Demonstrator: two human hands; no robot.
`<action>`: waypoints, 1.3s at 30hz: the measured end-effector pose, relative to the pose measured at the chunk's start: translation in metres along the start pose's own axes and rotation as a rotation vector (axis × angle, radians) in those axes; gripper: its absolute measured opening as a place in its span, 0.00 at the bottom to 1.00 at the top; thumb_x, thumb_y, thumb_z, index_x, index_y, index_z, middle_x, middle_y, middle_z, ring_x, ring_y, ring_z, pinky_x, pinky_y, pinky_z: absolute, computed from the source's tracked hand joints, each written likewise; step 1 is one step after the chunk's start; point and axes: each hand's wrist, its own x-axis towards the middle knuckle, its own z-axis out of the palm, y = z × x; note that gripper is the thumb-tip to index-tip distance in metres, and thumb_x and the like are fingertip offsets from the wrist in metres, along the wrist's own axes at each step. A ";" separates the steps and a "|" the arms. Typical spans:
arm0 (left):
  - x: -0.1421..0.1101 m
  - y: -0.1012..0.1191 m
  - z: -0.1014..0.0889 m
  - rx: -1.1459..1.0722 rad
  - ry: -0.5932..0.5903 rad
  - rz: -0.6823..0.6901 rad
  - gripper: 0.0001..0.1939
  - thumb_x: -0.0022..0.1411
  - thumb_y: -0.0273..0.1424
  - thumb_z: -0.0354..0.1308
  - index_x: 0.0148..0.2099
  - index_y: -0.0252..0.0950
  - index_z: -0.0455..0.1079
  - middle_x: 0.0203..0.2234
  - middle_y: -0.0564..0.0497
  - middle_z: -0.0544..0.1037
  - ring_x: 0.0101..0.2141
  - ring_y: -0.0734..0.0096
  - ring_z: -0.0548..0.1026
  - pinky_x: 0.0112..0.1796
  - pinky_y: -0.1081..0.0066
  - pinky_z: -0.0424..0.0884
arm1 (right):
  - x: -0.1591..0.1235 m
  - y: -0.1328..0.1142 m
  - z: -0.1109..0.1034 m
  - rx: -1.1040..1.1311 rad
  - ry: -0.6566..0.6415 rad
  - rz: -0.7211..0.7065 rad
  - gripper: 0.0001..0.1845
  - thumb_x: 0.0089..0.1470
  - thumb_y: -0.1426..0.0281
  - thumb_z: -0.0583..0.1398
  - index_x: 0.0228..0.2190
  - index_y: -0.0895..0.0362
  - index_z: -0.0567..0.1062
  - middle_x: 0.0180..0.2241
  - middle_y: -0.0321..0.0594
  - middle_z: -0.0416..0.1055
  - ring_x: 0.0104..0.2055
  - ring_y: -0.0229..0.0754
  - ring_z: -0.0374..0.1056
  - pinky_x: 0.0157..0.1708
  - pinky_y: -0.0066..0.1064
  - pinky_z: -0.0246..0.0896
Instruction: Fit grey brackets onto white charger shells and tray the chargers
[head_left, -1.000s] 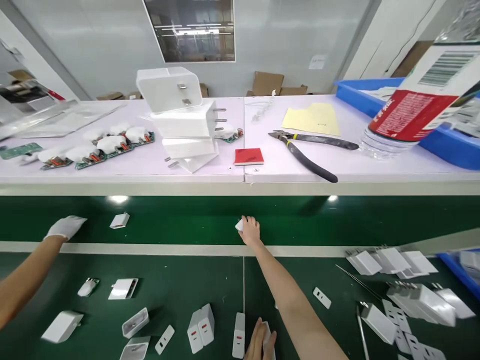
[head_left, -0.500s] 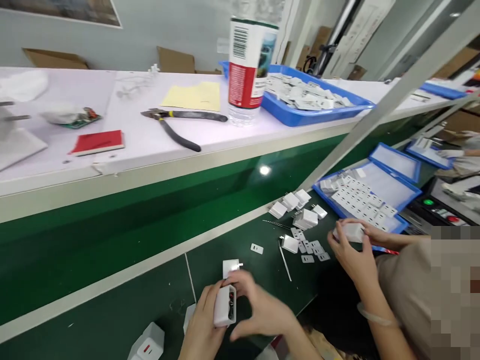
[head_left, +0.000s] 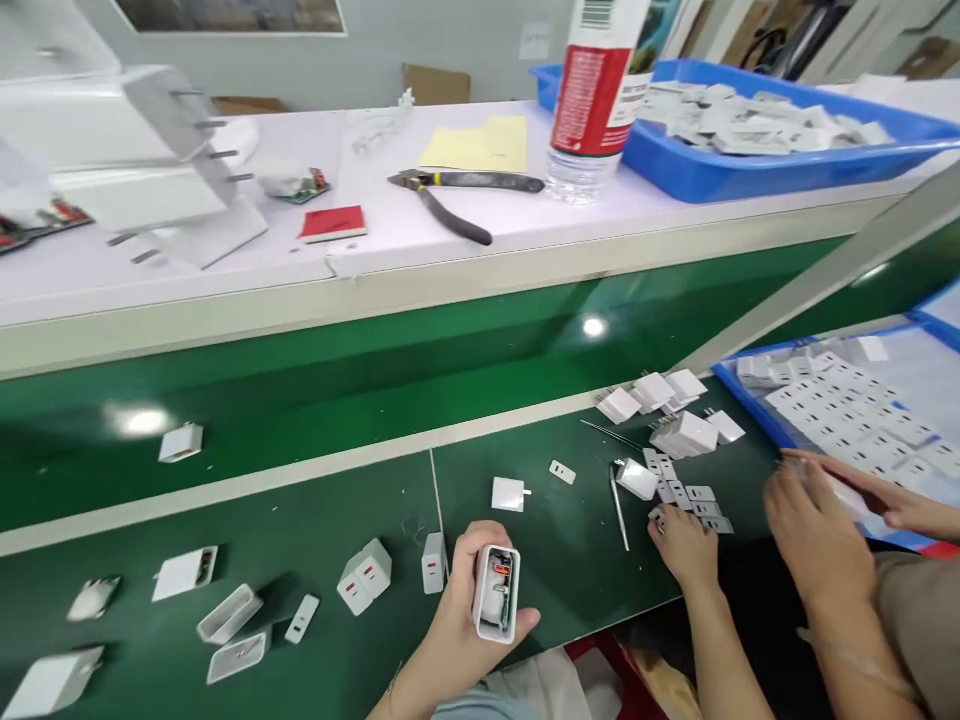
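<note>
My left hand (head_left: 465,610) is closed around a white charger housing (head_left: 496,592), held upright with its open end toward me; a circuit board with a red part shows inside. My right hand (head_left: 686,540) is stretched out to the right. Its fingertips are pinched down on one of several small white faceplates (head_left: 694,494) lying on the green mat (head_left: 555,560). Thin metal tweezers (head_left: 619,495) and a white charger body (head_left: 637,478) lie just left of that hand. A square white cap (head_left: 508,493) lies above my left hand.
A co-worker's two hands (head_left: 825,525) work at the right beside a blue tray (head_left: 757,410) of white faceplates. More charger shells (head_left: 229,612) are scattered left. The green conveyor belt (head_left: 315,400) carries one charger (head_left: 181,441). The shelf above holds pliers (head_left: 457,200), a bottle (head_left: 596,100) and a blue bin (head_left: 720,170).
A second ago my right hand reached onto the belt for a white piece. It then joined my left hand on the housing, and has now let go and moved right to the faceplates.
</note>
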 end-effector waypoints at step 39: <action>-0.083 0.025 -0.036 0.147 0.249 0.134 0.20 0.64 0.27 0.52 0.56 0.43 0.54 0.48 0.46 0.65 0.46 0.63 0.69 0.47 0.61 0.67 | -0.139 -0.243 0.120 -0.166 -0.746 -0.780 0.28 0.64 0.70 0.52 0.63 0.48 0.56 0.62 0.37 0.57 0.67 0.48 0.45 0.63 0.48 0.51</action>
